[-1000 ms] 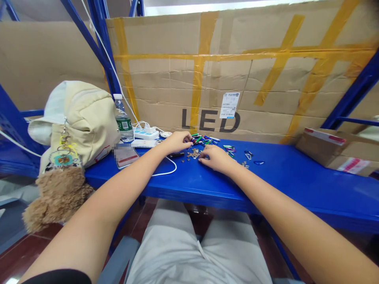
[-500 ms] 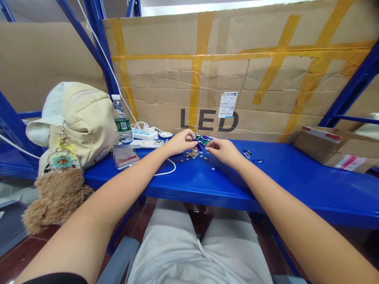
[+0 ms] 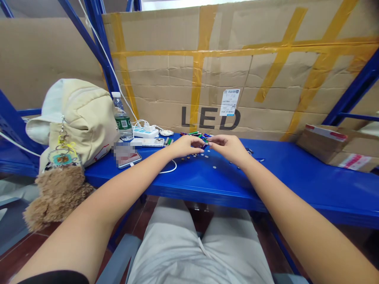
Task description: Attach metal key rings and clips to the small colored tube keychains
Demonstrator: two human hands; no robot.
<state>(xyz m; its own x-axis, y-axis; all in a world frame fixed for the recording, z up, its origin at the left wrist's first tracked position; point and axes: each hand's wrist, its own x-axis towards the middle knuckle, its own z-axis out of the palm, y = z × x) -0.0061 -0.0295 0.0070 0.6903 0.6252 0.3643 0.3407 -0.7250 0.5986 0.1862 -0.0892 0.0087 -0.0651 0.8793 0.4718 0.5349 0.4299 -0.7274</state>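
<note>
My left hand (image 3: 189, 146) is closed, thumb and fingers around a small shiny blue piece (image 3: 204, 146) whose kind I cannot make out. Just to its right, my right hand (image 3: 227, 148) pinches at the same spot, its fingertips touching or nearly touching that piece; what sits between them is too small to tell. Behind the hands lies a pile of small shiny red, green and blue pieces (image 3: 194, 133), partly covered by the fingers. Several tiny round discs (image 3: 214, 167) are scattered below the hands, and the left hand hides some of them.
A blue carabiner-like clip (image 3: 260, 159) lies right of my right wrist. To the left are a phone (image 3: 127, 156), a second phone (image 3: 148, 142), a power strip (image 3: 145, 132), a bottle (image 3: 122, 122) and a bag (image 3: 85, 114). A cardboard box (image 3: 334, 148) stands at right.
My right hand has moved slightly up and left, closer to my left hand. The left hand has turned and sunk a little, covering more of the discs. The view has shifted slightly.
</note>
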